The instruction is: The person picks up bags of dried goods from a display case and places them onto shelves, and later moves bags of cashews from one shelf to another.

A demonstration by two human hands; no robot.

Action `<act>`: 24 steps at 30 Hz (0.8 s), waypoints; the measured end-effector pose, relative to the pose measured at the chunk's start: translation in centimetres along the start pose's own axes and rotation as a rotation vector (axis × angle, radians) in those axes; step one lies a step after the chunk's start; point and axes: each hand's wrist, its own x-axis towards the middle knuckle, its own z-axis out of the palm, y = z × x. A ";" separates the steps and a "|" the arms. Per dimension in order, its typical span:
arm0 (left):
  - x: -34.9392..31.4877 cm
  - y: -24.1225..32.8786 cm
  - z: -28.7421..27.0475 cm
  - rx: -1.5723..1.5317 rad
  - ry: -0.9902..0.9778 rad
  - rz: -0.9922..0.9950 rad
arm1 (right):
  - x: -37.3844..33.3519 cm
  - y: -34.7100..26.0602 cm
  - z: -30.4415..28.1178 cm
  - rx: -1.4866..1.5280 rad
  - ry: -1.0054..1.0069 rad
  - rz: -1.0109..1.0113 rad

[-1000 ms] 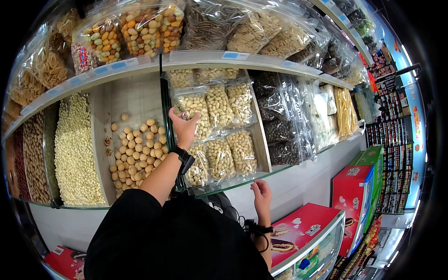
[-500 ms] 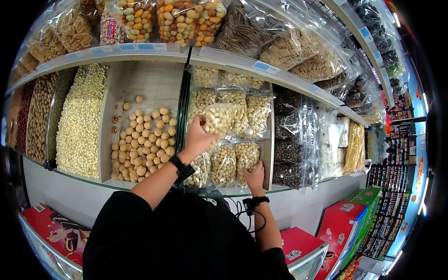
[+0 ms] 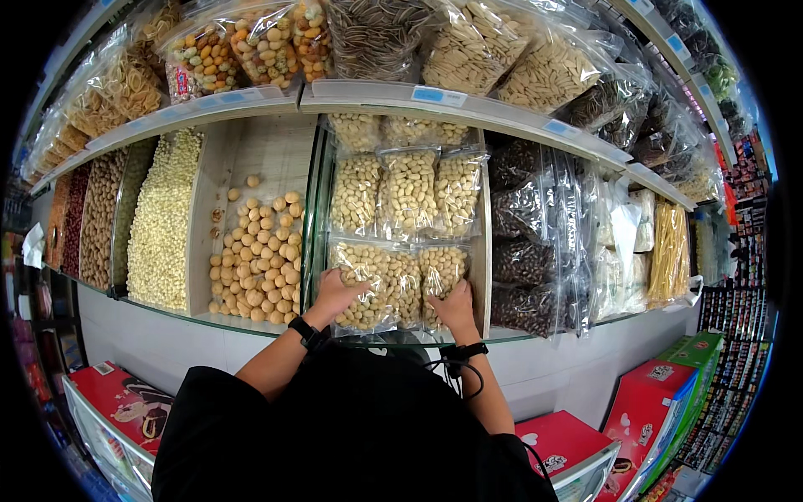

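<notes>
Clear bags of pale shelled-looking nuts lie in rows in a glass-fronted bin at the middle. My left hand is closed on the left side of a front-row bag of pale nuts, its thumb across the top; this bag overlaps its neighbour. At the front right, my right hand grips the lower part of another bag of pale nuts, thumb on its left, fingers partly hidden. Behind them lies a second row, including a nut bag between two others. Further bags show at the back, under the shelf.
Loose walnuts fill part of the wooden bin to the left, beside white kernels. Dark bagged goods lie to the right. An overhanging shelf edge crosses above the bins. Red boxes stand below at right.
My left hand has come down and towards me with the raised nut bag, which now lies in the front row. My right hand remains at the front right bag. The view has shifted slightly.
</notes>
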 end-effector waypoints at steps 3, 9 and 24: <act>-0.9 -0.8 0.3 0.154 0.123 0.033 | 1.1 -0.4 -1.2 0.352 -0.196 0.224; -1.8 -0.8 1.2 -0.224 0.056 -0.021 | 1.0 -1.1 -2.5 0.180 0.001 0.120; 0.6 -4.1 1.9 -0.116 0.124 0.002 | 0.4 -1.6 -5.6 0.552 -0.157 0.079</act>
